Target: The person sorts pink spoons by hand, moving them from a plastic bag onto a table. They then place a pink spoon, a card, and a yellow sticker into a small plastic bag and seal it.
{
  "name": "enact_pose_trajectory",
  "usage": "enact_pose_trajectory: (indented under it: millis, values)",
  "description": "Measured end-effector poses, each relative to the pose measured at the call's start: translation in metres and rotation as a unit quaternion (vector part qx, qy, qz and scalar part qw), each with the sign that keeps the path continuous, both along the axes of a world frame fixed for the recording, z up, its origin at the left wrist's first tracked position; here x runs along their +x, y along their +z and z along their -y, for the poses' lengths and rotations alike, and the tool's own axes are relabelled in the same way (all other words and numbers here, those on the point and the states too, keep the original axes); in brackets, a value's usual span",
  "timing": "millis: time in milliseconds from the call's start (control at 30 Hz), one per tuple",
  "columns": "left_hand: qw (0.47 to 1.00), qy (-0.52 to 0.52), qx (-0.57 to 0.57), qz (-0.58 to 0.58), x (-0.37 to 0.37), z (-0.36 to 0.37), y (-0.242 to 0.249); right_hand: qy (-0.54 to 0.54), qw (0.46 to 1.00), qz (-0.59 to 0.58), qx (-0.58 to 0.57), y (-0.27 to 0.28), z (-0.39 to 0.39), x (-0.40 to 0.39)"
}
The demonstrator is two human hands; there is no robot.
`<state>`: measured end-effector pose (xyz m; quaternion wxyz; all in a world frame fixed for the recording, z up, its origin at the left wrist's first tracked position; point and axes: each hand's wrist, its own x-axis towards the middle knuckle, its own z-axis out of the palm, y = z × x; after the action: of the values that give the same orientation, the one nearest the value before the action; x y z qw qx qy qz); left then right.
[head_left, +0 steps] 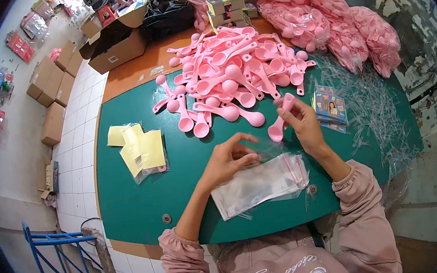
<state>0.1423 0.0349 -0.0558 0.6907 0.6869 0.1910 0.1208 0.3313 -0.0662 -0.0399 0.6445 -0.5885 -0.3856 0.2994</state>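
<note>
My right hand (302,122) is closed on a pink measuring spoon (276,130), its bowl pointing down. My left hand (231,159) has curled fingers, slightly blurred, pinching a clear plastic bag (270,150) that shows faintly between my hands. Under them lies a stack of clear zip bags (255,186) with red seal lines at the right end. Beyond my hands rises a large heap of pink measuring spoons (243,64). Printed cards (330,106) are stacked just right of my right hand.
Yellow cards in clear bags (142,147) lie at left on the green table (129,199). Clear plastic strips (380,109) are scattered at right. Bulging bags of pink spoons (324,24) sit at the back right, with an open cardboard box (118,45) at the back left.
</note>
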Motion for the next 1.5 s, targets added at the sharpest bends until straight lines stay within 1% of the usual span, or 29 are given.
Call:
enact_pose_trajectory:
  millis: [67,100,133,200,267,300,367,533,600,667,733,800,867,900,967,1067,1133,1200,1267,1333,1367,1433,1467,1500]
  values:
    - [0.999,-0.023,-0.03,-0.024,0.001,-0.006,-0.001,-0.008,1.0,-0.011,0.014,0.003,-0.002,-0.001]
    - [0.999,-0.022,-0.028,-0.024,0.003,-0.008,0.0,-0.029,0.999,-0.023,0.04,0.003,-0.002,-0.003]
    - [0.999,-0.029,-0.031,-0.01,0.005,-0.009,0.0,-0.05,0.996,-0.036,0.066,0.003,-0.002,-0.003]
    - [0.999,-0.036,-0.035,0.003,0.008,-0.011,-0.002,-0.037,0.997,-0.03,0.061,0.006,0.0,-0.001]
    - [0.998,-0.015,-0.035,0.046,0.009,-0.013,-0.005,-0.049,0.994,-0.052,0.083,0.01,0.001,-0.003]
    - [0.997,-0.009,-0.064,0.038,0.009,-0.013,-0.004,-0.049,0.994,-0.054,0.082,0.012,0.002,-0.005]
    - [0.997,-0.017,-0.07,0.026,0.008,-0.016,0.001,-0.066,0.993,-0.013,0.096,0.016,0.003,-0.007]
    - [0.996,-0.025,-0.084,0.017,0.008,-0.019,0.001,-0.054,0.994,0.009,0.091,0.017,0.008,-0.013]
    - [0.997,-0.038,-0.061,-0.025,0.007,-0.018,0.009,-0.053,0.995,0.021,0.084,0.017,0.008,-0.015]
    - [0.996,-0.03,-0.077,-0.016,0.007,-0.018,0.006,-0.091,0.99,0.019,0.107,0.017,0.008,-0.017]
    - [0.995,-0.022,-0.093,-0.006,0.007,-0.017,0.002,-0.09,0.99,0.027,0.107,0.021,0.011,-0.019]
    - [0.998,-0.004,-0.068,-0.003,0.008,-0.018,0.0,-0.089,0.989,0.035,0.109,0.022,0.012,-0.019]
    - [0.998,0.006,-0.067,-0.01,0.008,-0.018,-0.001,-0.073,0.988,0.075,0.116,0.021,0.012,-0.019]
    - [0.998,0.017,-0.066,-0.017,0.008,-0.017,-0.001,-0.075,0.988,0.075,0.116,0.021,0.014,-0.018]
    - [0.998,0.015,-0.054,-0.021,0.008,-0.016,0.003,-0.066,0.989,0.107,0.072,0.023,0.015,-0.016]
    - [0.999,0.011,-0.036,-0.036,0.008,-0.014,0.008,-0.071,0.987,0.136,0.045,0.021,0.013,-0.021]
    - [0.999,0.007,-0.029,-0.046,0.009,-0.013,0.009,-0.076,0.989,0.119,0.044,0.017,0.011,-0.02]
    - [0.999,0.004,-0.035,-0.013,0.008,-0.012,0.006,-0.078,0.993,0.078,0.042,0.016,0.01,-0.016]
    - [0.999,-0.01,-0.038,-0.001,0.009,-0.013,0.008,-0.083,0.993,0.066,0.044,0.015,0.011,-0.013]
    - [0.995,-0.03,-0.091,-0.034,0.008,-0.011,0.014,-0.087,0.994,0.052,0.043,0.015,0.012,-0.014]
    - [0.995,-0.03,-0.09,-0.035,0.007,-0.014,0.011,-0.101,0.992,0.044,0.06,0.016,0.012,-0.018]
    - [0.995,-0.072,0.0,-0.074,0.006,-0.021,0.006,-0.114,0.99,0.035,0.077,0.016,0.012,-0.02]
    - [0.995,-0.072,0.0,-0.075,0.006,-0.019,0.009,-0.116,0.989,0.058,0.067,0.016,0.012,-0.02]
    - [0.997,-0.048,-0.024,-0.057,0.007,-0.016,0.016,-0.118,0.988,0.083,0.059,0.017,0.012,-0.019]
